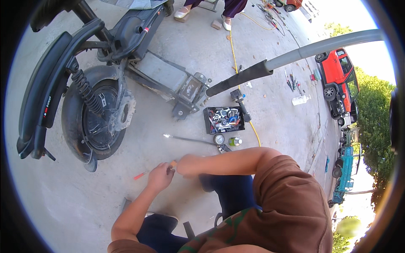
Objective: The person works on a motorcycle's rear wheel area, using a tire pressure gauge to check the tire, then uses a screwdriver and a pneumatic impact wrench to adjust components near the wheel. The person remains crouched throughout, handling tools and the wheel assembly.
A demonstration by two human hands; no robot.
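Grey concrete ground (71,198) underlies the work area. Far left: black rubber-tyred scooter wheel (99,120). Slim red-ended stick (139,176) projects from the left hand (160,177), whose fingers appear curled around it. Small orange-tan piece (173,163) shows between the hands. Right hand (189,165) is blurred beside it; grip cannot be determined. Further right: round-dialled gauge (218,139), near a black rectangular tray (208,122) of metal tools (227,118).

Toolbox (206,121), jack (162,72) and trees (377,122) mark an open-air workshop.
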